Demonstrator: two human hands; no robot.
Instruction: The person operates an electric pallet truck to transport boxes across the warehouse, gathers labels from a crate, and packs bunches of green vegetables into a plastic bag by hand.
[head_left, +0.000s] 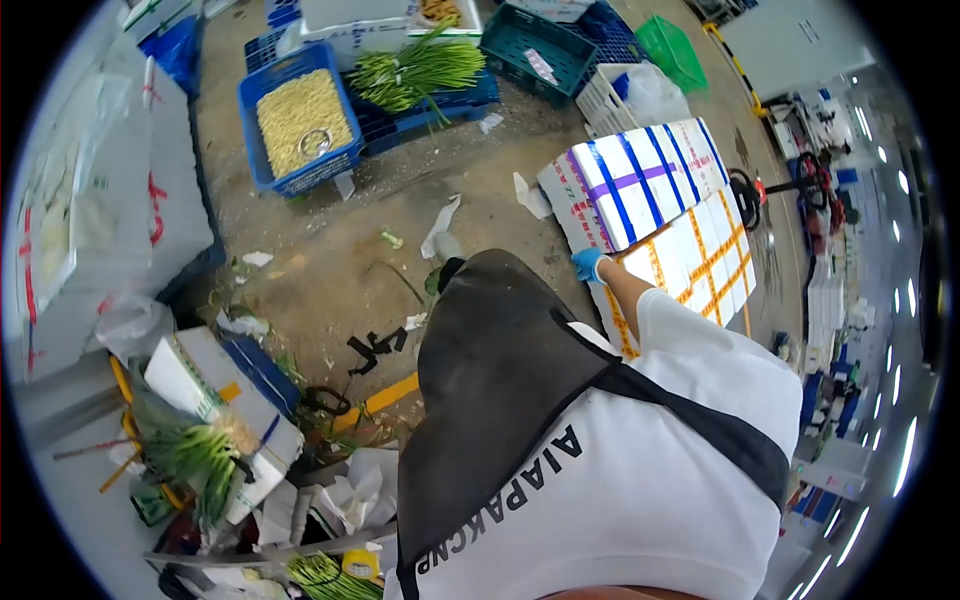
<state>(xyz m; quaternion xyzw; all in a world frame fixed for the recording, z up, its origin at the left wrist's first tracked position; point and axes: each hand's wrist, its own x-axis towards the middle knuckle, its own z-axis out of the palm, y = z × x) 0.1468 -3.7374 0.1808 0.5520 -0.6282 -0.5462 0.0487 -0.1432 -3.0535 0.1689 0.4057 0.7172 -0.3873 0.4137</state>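
Observation:
My right hand, in a blue glove, is at the near left corner of a white foam box with orange tape. Its fingers are bent and closed at the box's edge. Just beyond the hand is another white foam box, with blue and purple tape. My left hand does not show; a black apron and a white shirt fill the lower middle of the view.
A blue crate of pale yellow pieces stands near green stalks. Beyond are a dark green crate and a white basket. Scraps litter the floor. Foam boxes with greens stand at lower left, a pallet jack at right.

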